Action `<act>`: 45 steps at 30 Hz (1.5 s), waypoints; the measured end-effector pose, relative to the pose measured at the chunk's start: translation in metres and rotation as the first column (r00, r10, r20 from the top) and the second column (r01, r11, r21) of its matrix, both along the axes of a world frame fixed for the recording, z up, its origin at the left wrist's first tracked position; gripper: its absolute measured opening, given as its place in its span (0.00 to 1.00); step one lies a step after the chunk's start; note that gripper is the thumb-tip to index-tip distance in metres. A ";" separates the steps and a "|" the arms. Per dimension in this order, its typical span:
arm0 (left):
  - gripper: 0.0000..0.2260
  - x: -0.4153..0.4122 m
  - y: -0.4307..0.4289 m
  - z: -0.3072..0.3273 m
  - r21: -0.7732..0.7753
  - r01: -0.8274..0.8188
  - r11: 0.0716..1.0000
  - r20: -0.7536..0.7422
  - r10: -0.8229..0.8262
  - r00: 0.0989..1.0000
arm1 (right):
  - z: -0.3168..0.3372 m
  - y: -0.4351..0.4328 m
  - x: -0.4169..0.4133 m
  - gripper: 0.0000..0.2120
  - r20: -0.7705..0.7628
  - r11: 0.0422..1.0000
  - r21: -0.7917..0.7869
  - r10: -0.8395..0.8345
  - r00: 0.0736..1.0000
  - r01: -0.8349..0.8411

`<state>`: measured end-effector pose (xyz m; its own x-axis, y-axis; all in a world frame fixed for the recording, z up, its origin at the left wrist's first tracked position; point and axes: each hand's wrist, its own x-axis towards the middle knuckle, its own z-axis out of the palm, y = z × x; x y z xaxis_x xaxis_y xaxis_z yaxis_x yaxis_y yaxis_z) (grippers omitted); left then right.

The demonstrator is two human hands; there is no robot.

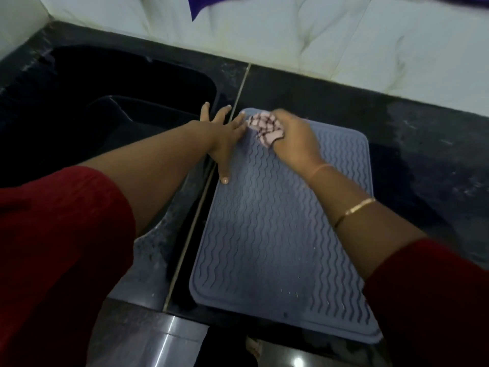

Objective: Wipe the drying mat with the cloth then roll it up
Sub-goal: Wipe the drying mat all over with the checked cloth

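Grey-blue ribbed silicone drying mat lies flat on the black stone counter, just right of the dark sink. Right hand grips a bunched pink-and-dark checked cloth, pressing it on the mat's far-left corner. Left hand is flat with fingers spread, pinning the mat's left edge, holding nothing.

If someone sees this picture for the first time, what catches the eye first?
A blue-grey ridged silicone drying mat lies flat on the dark stone counter, filling the middle. At its far left corner the right hand grips a crumpled pink checked cloth, while the left hand rests flat and splayed on the mat's edge, beside the black sink.
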<state>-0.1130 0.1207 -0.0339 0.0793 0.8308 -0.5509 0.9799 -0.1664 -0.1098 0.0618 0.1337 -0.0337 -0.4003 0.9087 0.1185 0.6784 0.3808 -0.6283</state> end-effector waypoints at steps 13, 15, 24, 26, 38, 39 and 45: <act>0.69 -0.027 0.021 -0.030 0.027 0.178 0.984 0.026 -0.179 0.984 | -0.036 0.017 -0.020 0.19 0.382 0.987 0.071 0.105 0.918 -0.143; 0.69 -0.028 0.020 -0.030 0.033 0.186 0.982 0.057 -0.187 0.981 | -0.032 0.004 -0.008 0.19 0.318 0.977 0.027 0.194 0.928 -0.213; 0.68 -0.029 0.024 -0.033 0.113 0.287 0.951 0.015 -0.290 0.957 | -0.024 0.081 -0.016 0.19 0.240 0.999 0.003 0.043 0.970 -0.045; 0.69 -0.027 0.025 -0.032 0.127 0.295 0.947 0.010 -0.299 0.954 | -0.036 0.068 -0.021 0.19 0.307 0.998 0.038 0.026 0.951 -0.040; 0.70 -0.020 0.022 -0.022 0.102 0.288 0.952 -0.067 -0.282 0.957 | -0.012 0.008 0.010 0.14 -0.063 0.957 -0.110 0.263 0.963 -0.269; 0.70 -0.019 0.022 -0.022 0.096 0.291 0.952 -0.074 -0.284 0.956 | -0.011 0.022 0.004 0.14 -0.075 0.976 -0.085 0.196 0.978 -0.202; 0.70 -0.016 0.024 -0.018 0.054 0.301 0.952 -0.119 -0.293 0.949 | -0.033 0.025 -0.029 0.20 0.267 0.995 -0.016 0.100 0.959 -0.100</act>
